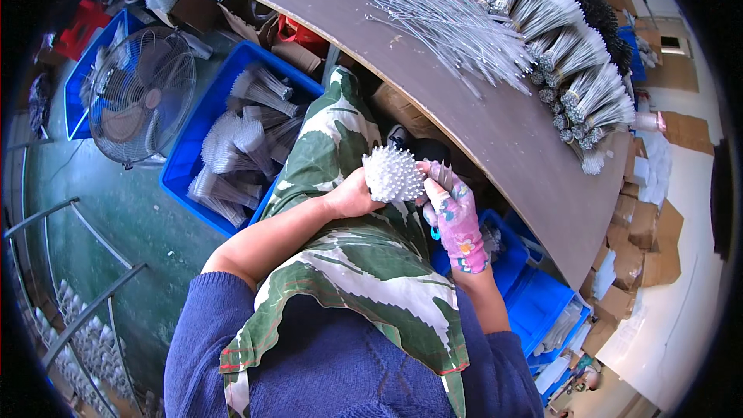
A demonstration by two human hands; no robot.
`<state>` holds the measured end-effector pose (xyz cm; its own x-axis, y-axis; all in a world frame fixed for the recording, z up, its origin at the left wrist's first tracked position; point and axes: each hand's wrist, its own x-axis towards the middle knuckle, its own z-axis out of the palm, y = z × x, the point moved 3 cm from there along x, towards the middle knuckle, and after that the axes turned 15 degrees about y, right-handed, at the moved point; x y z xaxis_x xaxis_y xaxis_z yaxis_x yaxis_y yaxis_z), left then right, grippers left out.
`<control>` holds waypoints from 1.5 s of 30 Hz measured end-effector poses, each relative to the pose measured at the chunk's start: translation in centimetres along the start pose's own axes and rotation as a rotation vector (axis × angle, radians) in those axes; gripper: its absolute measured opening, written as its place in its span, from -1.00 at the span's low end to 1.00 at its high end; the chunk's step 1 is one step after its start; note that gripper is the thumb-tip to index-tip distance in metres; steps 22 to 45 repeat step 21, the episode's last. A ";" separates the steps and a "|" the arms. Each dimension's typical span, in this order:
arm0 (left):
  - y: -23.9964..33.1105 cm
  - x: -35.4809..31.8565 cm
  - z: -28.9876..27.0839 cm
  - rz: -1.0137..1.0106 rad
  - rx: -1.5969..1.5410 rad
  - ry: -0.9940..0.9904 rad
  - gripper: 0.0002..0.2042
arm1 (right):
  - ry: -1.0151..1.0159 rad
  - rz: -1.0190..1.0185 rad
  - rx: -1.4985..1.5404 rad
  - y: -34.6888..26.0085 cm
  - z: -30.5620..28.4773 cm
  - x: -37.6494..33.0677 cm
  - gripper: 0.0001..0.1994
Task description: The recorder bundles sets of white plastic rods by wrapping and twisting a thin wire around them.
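Above my lap, a round bundle of thin wire brushes [393,174] turns its white, knobbed ends up toward me. The fingers of my left hand [356,195] wrap round its left side and underside. My right hand [458,224], in a pink flowered glove with some fingertips bare, is closed at the bundle's right side. A small grey, ridged piece [441,176] shows at its fingers; its kind is unclear. Below these fingers hangs a small bright blue loop [435,233]. The bundle's lower part is hidden.
A brown table [534,178] curves along the right, bearing loose wires [441,19] and stacked tied bundles [573,54]. Left of my knees stands a blue crate [179,178] of bundles, beside a floor fan [147,97]. Blue bins [534,310] sit near my right elbow.
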<state>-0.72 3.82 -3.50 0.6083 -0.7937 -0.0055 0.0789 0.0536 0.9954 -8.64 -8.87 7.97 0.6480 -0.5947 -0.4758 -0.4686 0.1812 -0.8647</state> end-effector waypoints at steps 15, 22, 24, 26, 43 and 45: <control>-2.7 0.2 -0.3 0.128 0.210 0.021 -0.71 | -0.162 -0.087 -0.112 -1.1 0.0 -0.5 -0.68; -4.7 -0.3 0.4 0.025 -0.297 -0.043 -0.67 | -0.294 0.165 -0.292 -0.6 -3.8 1.6 -0.49; -4.7 -0.3 0.4 0.025 -0.297 -0.043 -0.67 | -0.294 0.165 -0.292 -0.6 -3.8 1.6 -0.49; -4.7 -0.3 0.4 0.025 -0.297 -0.043 -0.67 | -0.294 0.165 -0.292 -0.6 -3.8 1.6 -0.49; -4.7 -0.3 0.4 0.025 -0.297 -0.043 -0.67 | -0.294 0.165 -0.292 -0.6 -3.8 1.6 -0.49; -4.7 -0.3 0.4 0.025 -0.297 -0.043 -0.67 | -0.294 0.165 -0.292 -0.6 -3.8 1.6 -0.49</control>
